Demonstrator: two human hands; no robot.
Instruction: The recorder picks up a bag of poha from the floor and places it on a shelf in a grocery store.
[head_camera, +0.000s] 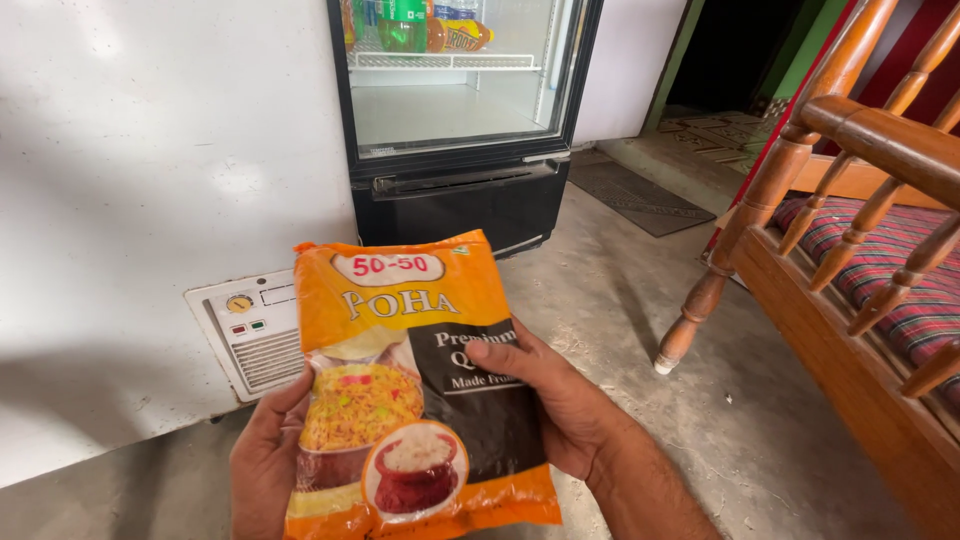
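Small shop front or home entry: glass-door drinks cooler (455, 90), white chest freezer (150, 200), bare concrete floor (640, 300), wooden bench (860, 250) with striped cushion.

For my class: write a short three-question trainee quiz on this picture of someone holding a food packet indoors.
1. True or false: both hands grip the orange packet.
2. Which hand's thumb lies across the packet's black panel: left hand or right hand?
3. What stands behind the packet against the wall: A) a glass-door cooler, B) a washing machine, C) a bookshelf?

Key: 1 true; 2 right hand; 3 A.
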